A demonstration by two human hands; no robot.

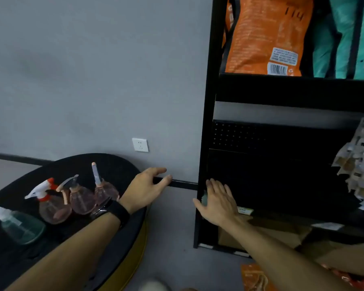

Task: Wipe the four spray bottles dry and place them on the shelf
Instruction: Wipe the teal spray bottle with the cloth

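Note:
Four spray bottles stand on a round black table (118, 164) at the lower left. They are a teal bottle with a white top (17, 226), a pink one with a white and red trigger (51, 208), a pink one with a pale trigger (81, 201) and a pink one with a tall nozzle (103, 191). My left hand (147, 189) hovers past the table's right edge with relaxed fingers, holding nothing. My right hand (218, 203) reaches to the black shelf (206, 122), fingers straight, at the lower shelf's front left corner. A small greenish thing (204, 199) shows at its thumb side; I cannot identify it.
Orange (267, 34) and teal (345, 36) bags fill the upper shelf. Patterned packets (359, 164) sit at the right of the lower shelf. Cardboard (261, 234) lies under it. A wall socket (140, 144) is on the grey wall. An orange packet (254, 278) lies on the floor.

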